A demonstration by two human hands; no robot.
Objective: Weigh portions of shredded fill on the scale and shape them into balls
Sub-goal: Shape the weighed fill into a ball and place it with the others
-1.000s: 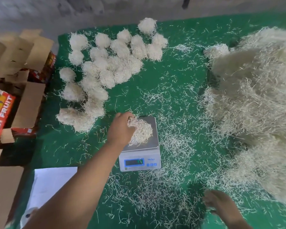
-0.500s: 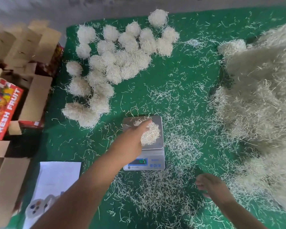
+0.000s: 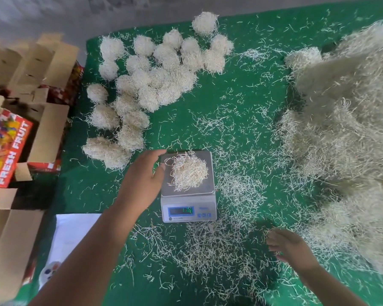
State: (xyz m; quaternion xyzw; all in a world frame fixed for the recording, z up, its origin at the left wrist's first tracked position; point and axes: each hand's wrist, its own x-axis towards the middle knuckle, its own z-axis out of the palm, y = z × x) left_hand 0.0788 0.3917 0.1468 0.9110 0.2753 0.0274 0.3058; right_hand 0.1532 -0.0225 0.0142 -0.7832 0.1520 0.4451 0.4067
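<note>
- Open cardboard boxes [image 3: 42, 62] crowd the far left edge, one with a red flap reading FRESH FRUIT [image 3: 8, 151].
- A white sheet [image 3: 72, 235] lies near, partly under the left forearm.
- A cluster of finished balls [image 3: 150, 80] sits on the green cloth [image 3: 241, 89] at the far left.
- The left hand [image 3: 142, 180] is just beside the scale's left edge, fingers relaxed and spread, holding nothing; whether the thumb touches the pan cannot be told.
- The scale [image 3: 188, 208] stands in the middle; a loose portion of fill [image 3: 189, 172] rests on its pan. The display digits are unreadable.
- The right hand [image 3: 287, 246] hangs near, over scattered strands, fingers loosely curled, holding nothing.
- A big heap of shredded fill [image 3: 352, 140] fills the right side.
</note>
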